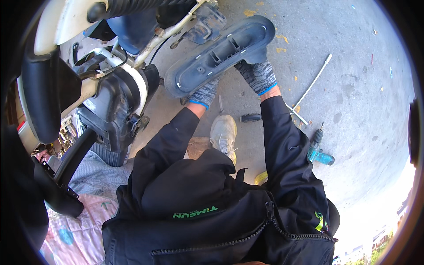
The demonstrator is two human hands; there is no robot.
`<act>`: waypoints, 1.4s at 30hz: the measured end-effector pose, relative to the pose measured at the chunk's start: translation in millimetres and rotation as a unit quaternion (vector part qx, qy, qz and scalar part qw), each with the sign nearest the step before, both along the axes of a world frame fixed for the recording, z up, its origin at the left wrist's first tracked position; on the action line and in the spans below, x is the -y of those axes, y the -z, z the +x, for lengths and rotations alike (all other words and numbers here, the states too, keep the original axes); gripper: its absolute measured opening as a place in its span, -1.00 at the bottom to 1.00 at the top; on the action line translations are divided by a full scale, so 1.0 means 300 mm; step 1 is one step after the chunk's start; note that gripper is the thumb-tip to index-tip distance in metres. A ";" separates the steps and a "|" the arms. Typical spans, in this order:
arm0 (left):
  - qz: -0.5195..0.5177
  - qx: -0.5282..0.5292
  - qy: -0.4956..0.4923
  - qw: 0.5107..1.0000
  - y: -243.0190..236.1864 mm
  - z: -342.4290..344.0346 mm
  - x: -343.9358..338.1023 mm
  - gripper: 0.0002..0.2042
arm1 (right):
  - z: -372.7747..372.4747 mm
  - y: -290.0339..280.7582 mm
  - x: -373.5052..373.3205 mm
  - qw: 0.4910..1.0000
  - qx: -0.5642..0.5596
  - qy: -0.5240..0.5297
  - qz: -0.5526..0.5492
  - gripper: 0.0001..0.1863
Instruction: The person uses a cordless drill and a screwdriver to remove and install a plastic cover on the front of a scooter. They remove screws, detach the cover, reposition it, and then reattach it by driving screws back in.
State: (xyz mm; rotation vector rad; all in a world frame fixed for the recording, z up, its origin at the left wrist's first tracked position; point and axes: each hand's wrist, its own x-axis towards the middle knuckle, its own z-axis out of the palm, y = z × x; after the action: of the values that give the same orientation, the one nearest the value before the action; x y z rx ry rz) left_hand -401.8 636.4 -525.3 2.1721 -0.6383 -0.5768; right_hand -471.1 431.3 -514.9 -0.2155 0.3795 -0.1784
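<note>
Two hands on one big piece: my left hand (204,93) and right hand (259,76), both in grey knit gloves w/ blue cuffs, hold a long blue-grey plastic panel (221,53) up off the concrete floor (353,88), just right of the scooter (110,92). The panel's inner side faces me, ribs and clips showing. Left fingers are curled shut on the lower edge near the panel's left end; right fingers are clamped on the lower edge nearer the right end, thumb side tucked under.

Handling, my guess: light for its size, a thin moulded shell, fairly stiff along the ribs but it'll flex and twist if I grab only one end. Clips and tabs look snappable, so no levering on them. The gloves should grip well on the matte plastic. Best hold is what I've got, one hand toward each end on the thick rim, not on the tabs.

Hard to see: the panel's outer face is turned away. Fingertips are hidden behind the edge, so I can't tell how deep the grip goes. The scooter is cut off at top and left, a jumble of dark parts. A small dark cylinder (251,118) by my shoe (223,132) is unclear, maybe a socket. The long metal wrench (311,86) and blue drill (319,152) lie well apart to my right.
</note>
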 end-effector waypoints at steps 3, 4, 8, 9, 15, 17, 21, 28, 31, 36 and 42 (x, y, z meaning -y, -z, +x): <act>0.137 0.139 0.093 0.976 -0.032 -0.026 0.038 -0.42 | -0.009 0.002 0.024 1.000 -0.005 0.022 -0.001 -0.67; 0.136 0.140 0.084 0.977 -0.043 -0.036 0.040 -0.42 | -0.007 -0.004 0.021 1.000 0.000 0.022 0.001 -0.69; -0.031 -0.022 0.016 0.999 -0.008 -0.072 0.071 -0.43 | -0.003 -0.002 0.026 0.999 -0.007 0.045 0.016 -0.75; -0.043 -0.044 0.002 0.998 0.013 -0.079 0.066 -0.44 | -0.005 0.003 0.024 0.999 -0.012 0.047 0.021 -0.76; 0.015 -0.176 -0.026 0.984 -0.172 -0.109 0.232 -0.55 | -0.022 -0.062 0.062 0.993 -0.074 0.067 -0.055 -0.73; 0.065 -0.171 0.029 0.983 -0.177 -0.089 0.224 -0.55 | -0.025 -0.071 0.062 0.991 -0.095 0.069 -0.060 -0.71; 0.065 -0.165 0.071 0.982 -0.195 -0.105 0.216 -0.56 | -0.055 -0.093 0.061 0.992 -0.083 0.073 -0.063 -0.71; 0.017 0.114 0.035 0.993 -0.054 -0.186 0.069 -0.55 | -0.096 -0.029 0.045 0.995 -0.045 0.067 0.064 -0.80; 0.022 0.168 0.035 0.985 -0.076 -0.198 0.008 -0.55 | -0.122 -0.009 0.044 0.992 -0.002 0.068 0.109 -0.76; 0.019 0.192 0.034 0.981 -0.092 -0.205 -0.033 -0.55 | -0.133 -0.037 0.042 0.991 0.029 0.066 0.111 -0.68; 0.018 0.206 0.036 0.978 -0.105 -0.204 -0.048 -0.54 | -0.130 -0.031 0.040 0.992 0.019 0.067 0.109 -0.67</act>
State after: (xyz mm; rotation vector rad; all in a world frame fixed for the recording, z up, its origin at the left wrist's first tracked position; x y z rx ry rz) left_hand -462.9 650.8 -493.6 2.3293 -0.9335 -0.1714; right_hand -510.0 419.3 -505.5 0.0298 0.3731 -0.2714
